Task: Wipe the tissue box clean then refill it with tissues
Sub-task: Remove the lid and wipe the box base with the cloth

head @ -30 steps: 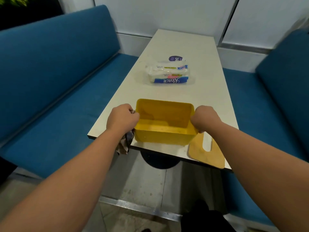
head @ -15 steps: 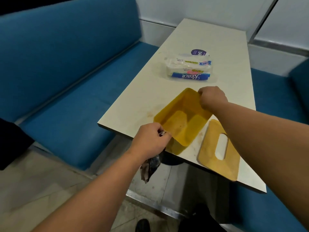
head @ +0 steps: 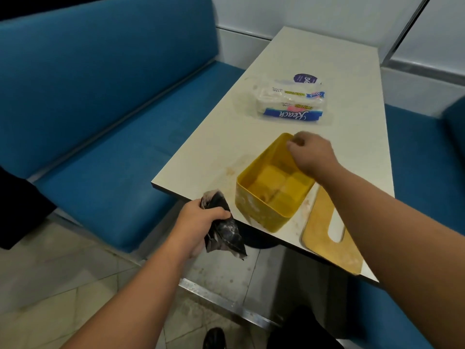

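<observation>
cloth in left hand, beside box

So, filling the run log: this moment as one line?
left hand: grips cloth | right hand: holds tissue box rim | lid: off | tissue pack: untouched

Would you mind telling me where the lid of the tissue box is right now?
In the head view, the lid lies flat on the table at its near right corner, just right of the open yellow tissue box, under the person's right forearm.
</observation>
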Available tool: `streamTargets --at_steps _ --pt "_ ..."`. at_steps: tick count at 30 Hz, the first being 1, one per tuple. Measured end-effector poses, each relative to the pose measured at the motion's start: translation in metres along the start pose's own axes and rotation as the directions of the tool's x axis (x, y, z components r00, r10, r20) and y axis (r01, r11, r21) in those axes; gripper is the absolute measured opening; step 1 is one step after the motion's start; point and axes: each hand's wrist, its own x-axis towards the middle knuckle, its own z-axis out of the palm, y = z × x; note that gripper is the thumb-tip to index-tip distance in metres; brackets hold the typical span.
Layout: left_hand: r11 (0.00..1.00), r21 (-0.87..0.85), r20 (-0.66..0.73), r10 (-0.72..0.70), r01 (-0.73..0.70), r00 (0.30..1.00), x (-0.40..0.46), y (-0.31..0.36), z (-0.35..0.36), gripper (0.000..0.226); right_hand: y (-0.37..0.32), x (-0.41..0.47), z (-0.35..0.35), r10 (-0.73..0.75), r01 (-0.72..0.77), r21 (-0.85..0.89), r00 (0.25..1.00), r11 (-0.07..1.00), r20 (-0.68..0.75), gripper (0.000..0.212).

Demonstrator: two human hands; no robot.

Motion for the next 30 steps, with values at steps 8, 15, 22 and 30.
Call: streamTargets --at_steps 8,15,22,30 --pt "0.987 -0.152 0.086 0.071 -0.058 0.994 0.004 -0.018 0.016 0.018 -0.028 -0.062 0.028 0.021 -0.108 0.093 0.756 0.990 0.654 0.042" --pt "0.949 -0.293 -0.015 0.115 -0.115 0.993 0.000 -0.026 0.025 0.021 -0.023 -0.069 0.035 -0.130 0.253 -0.153 0.825 0.955 0.550 0.044" --pt "0.916 -0.307 -0.134 0.229 -0.260 0.964 0.003 -0.021 0.041 0.021 -0.013 -0.067 0.042 -0.139 0.144 0.031 0.842 0.989 0.522 0.043" --pt "0.911 -0.266 -0.235 0.256 -0.315 0.938 0.009 -0.021 0.061 0.018 -0.017 -0.061 0.038 -0.079 0.006 0.128 0.816 0.992 0.573 0.036"
